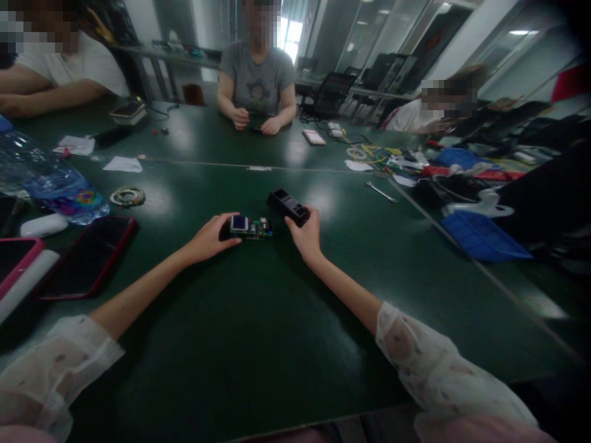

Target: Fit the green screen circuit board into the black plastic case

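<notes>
My left hand [213,237] grips the left end of a green circuit board [258,229] between thumb and fingers. A small screen with a white frame [239,223] sits on the board near my thumb, and small parts cover its right half. In my right hand [305,232] is a black plastic casing [287,204] with cut-outs, held by its near right end and tilted. The board and the casing are close together but apart, above the middle of the dark green table [231,344].
To the left are a water bottle [69,191], a phone with a red edge [90,258] and a coil of wire [128,196]. A wrench [381,192], a blue tray [482,237] and tangled cables [376,154] lie right. A person in grey [257,77] sits opposite.
</notes>
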Demonstrator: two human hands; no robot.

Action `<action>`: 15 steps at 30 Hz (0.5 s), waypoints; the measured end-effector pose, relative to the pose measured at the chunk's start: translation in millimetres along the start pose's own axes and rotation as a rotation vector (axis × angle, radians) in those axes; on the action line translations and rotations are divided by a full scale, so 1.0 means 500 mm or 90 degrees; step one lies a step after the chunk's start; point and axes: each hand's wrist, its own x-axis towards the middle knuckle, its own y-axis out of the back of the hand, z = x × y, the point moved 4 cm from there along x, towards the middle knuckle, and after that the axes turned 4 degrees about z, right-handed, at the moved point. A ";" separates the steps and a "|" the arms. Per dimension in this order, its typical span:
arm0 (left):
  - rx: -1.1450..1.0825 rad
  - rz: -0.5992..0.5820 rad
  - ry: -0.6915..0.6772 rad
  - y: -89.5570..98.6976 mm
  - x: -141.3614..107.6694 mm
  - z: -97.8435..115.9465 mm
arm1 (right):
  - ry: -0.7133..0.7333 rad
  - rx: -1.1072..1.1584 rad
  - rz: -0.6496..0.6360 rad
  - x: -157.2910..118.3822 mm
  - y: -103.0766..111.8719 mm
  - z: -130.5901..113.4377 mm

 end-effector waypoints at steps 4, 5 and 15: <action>0.001 -0.005 0.010 0.001 -0.001 0.000 | -0.034 -0.017 0.079 -0.001 0.009 -0.008; 0.001 -0.006 0.010 0.001 -0.001 -0.001 | -0.034 -0.020 0.074 -0.001 0.010 -0.010; 0.001 -0.013 0.011 0.001 -0.001 -0.001 | -0.012 -0.043 0.108 -0.005 0.016 -0.022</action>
